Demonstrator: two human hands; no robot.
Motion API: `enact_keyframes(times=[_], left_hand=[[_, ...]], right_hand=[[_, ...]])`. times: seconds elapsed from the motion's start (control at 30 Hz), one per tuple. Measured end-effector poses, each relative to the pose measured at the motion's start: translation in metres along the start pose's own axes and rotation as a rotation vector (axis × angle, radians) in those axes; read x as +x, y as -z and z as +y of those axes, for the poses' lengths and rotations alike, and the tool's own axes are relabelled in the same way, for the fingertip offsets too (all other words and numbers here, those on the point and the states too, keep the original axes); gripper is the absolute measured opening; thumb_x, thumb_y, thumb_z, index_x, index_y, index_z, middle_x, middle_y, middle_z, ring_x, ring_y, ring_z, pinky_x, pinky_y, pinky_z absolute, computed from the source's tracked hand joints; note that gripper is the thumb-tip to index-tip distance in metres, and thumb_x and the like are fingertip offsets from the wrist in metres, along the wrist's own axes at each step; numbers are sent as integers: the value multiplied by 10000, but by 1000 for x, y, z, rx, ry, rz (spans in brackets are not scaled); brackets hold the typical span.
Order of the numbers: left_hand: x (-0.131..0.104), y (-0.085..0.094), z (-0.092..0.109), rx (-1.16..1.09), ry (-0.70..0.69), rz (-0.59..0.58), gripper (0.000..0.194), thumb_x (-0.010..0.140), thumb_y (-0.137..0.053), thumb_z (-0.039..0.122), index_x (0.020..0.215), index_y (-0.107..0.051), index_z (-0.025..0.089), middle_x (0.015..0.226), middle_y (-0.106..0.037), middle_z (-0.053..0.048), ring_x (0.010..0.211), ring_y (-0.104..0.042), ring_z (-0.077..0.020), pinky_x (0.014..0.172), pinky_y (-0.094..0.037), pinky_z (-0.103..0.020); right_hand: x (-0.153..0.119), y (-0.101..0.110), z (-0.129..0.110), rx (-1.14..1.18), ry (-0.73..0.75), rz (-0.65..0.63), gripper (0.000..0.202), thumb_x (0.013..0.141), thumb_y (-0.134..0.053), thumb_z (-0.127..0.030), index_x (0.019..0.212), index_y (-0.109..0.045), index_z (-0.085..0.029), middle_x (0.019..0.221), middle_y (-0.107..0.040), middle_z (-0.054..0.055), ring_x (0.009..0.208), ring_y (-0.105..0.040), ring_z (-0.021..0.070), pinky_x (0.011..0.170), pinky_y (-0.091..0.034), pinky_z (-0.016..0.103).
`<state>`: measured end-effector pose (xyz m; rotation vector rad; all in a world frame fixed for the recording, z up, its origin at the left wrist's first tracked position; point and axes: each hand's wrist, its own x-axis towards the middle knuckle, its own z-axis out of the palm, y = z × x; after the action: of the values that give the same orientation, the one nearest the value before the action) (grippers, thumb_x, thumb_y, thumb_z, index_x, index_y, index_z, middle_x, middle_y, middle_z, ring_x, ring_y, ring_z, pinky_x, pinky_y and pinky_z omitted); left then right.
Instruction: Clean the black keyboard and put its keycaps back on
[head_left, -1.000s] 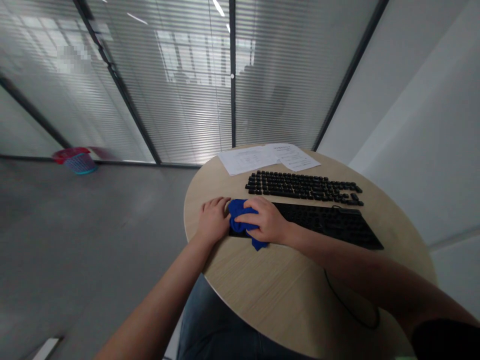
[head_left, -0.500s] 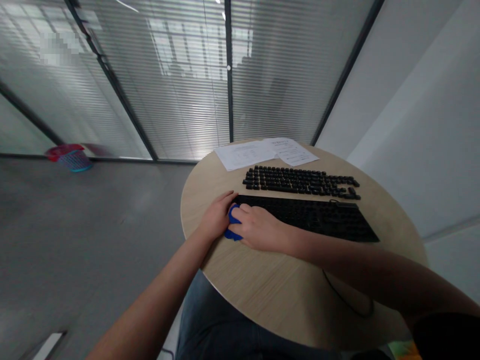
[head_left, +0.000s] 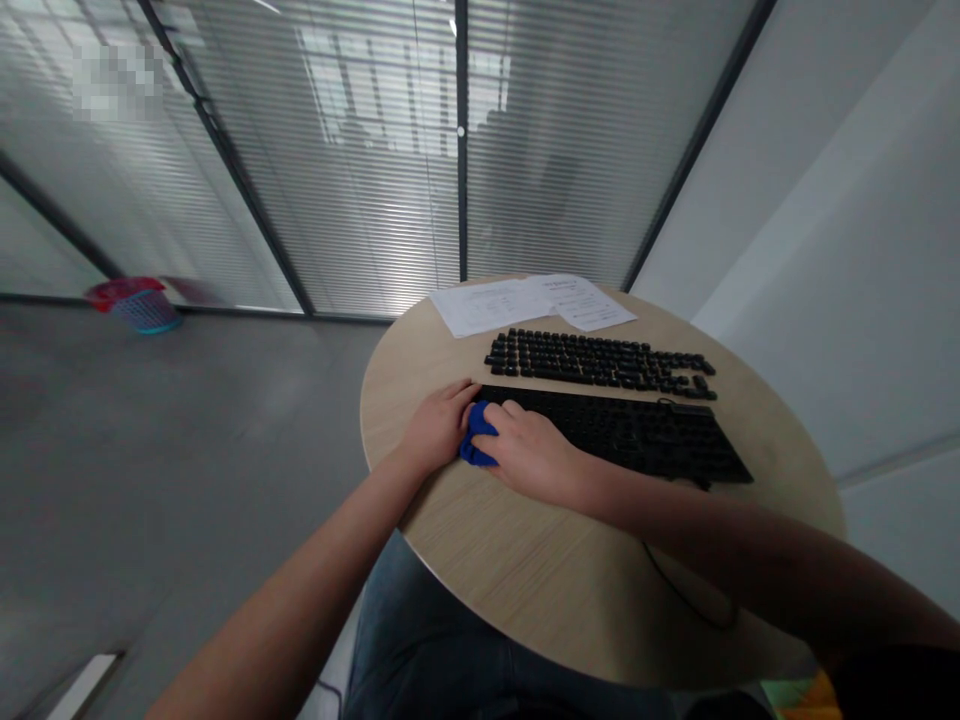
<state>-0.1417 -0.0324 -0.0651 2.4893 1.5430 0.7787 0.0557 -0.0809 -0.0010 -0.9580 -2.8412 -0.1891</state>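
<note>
A black keyboard base [head_left: 645, 435] with its keycaps off lies across the round wooden table [head_left: 480, 540]. My left hand [head_left: 439, 425] grips its left end, fingers along the far corner. In my right hand [head_left: 529, 450] is a bunched blue cloth [head_left: 478, 435], pressed on the keyboard's left part, right beside the left hand. My right fingers are closed round the cloth, and the hand and forearm hide the keyboard's near left side. Just beyond the base, loose black keycaps [head_left: 592, 360] sit in rows laid out like a keyboard.
Printed paper sheets [head_left: 487, 305] lie at the table's far edge. A dark cable [head_left: 675, 590] runs over the near right part of the table. A blue and red plastic basket [head_left: 150, 308] stands on the floor at left, by the glass partition [head_left: 360, 200].
My right hand and the blue cloth have shifted slightly to the right and away from me. My left hand still stays at the keyboard's left end. The view has tilted a little.
</note>
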Motion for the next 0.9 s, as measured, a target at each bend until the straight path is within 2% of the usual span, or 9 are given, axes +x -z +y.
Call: enact_keyframes(times=[0.13, 0.27, 0.47, 0.53, 0.6, 0.7, 0.77, 0.83, 0.9], left_hand=[[-1, 1, 0, 7, -15, -2, 494, 962, -476, 207, 1443, -580, 163, 1511, -586, -153, 1379, -573, -282, 1173, -447, -491], [-2, 5, 2, 8, -28, -33, 553, 909, -538, 189, 1456, -562, 106, 1530, -555, -196, 1399, -555, -303, 1190, -434, -470], [-2, 7, 4, 3, -41, -16, 505, 961, -515, 250, 1436, -574, 91, 1502, -579, -207, 1377, -574, -313, 1178, -446, -484], [-2, 7, 4, -3, -46, -11, 463, 987, -488, 268, 1420, -594, 140, 1489, -602, -166, 1363, -588, -291, 1174, -452, -481], [-2, 6, 5, -7, -43, -5, 431, 1021, -435, 279, 1401, -613, 182, 1482, -618, -124, 1356, -593, -268, 1177, -449, -474], [-1, 4, 5, -7, -13, 7, 445, 1054, -374, 309, 1400, -618, 175, 1490, -612, -116, 1369, -582, -258, 1187, -438, -456], [0, 2, 4, -7, 9, 8, 453, 1057, -369, 320, 1406, -618, 172, 1491, -613, -114, 1370, -582, -256, 1187, -438, -447], [1, 2, 2, -6, 23, 4, 453, 1053, -382, 323, 1407, -621, 170, 1486, -618, -115, 1362, -591, -258, 1184, -442, -444], [1, 2, 2, -5, 26, -5, 453, 1046, -401, 333, 1407, -622, 173, 1483, -621, -117, 1356, -597, -260, 1181, -445, -444]], right_hand=[[7, 2, 0, 3, 3, -36, 186, 953, -601, -175, 1014, -777, -163, 1116, -611, 154, 1013, -540, 283, 730, -498, 366], [13, 0, 8, 54, 87, -58, 171, 943, -635, -204, 973, -802, -184, 1097, -615, 142, 1038, -551, 293, 760, -494, 377], [13, 0, 22, 145, 188, -48, 189, 905, -676, -187, 1030, -810, -233, 1081, -626, 112, 1032, -557, 273, 825, -494, 377], [11, 10, 36, 199, 199, 38, 193, 909, -667, -185, 1032, -807, -236, 1069, -628, 98, 1025, -562, 258, 875, -491, 384], [7, 25, 55, 247, 142, 216, 221, 920, -643, -176, 1076, -791, -226, 1084, -623, 94, 1029, -568, 247, 920, -487, 397], [0, 51, 85, 281, 34, 479, 263, 915, -642, -185, 1147, -763, -217, 1119, -603, 103, 1049, -577, 257, 937, -492, 428], [-2, 62, 96, 269, 9, 536, 265, 909, -652, -192, 1147, -763, -229, 1122, -600, 99, 1056, -578, 264, 944, -494, 444], [-2, 61, 96, 248, 32, 477, 260, 908, -653, -180, 1129, -773, -243, 1137, -605, 95, 1067, -578, 263, 961, -490, 447], [1, 48, 88, 223, 83, 346, 270, 912, -639, -152, 1119, -784, -247, 1182, -615, 101, 1102, -573, 263, 995, -479, 446]])
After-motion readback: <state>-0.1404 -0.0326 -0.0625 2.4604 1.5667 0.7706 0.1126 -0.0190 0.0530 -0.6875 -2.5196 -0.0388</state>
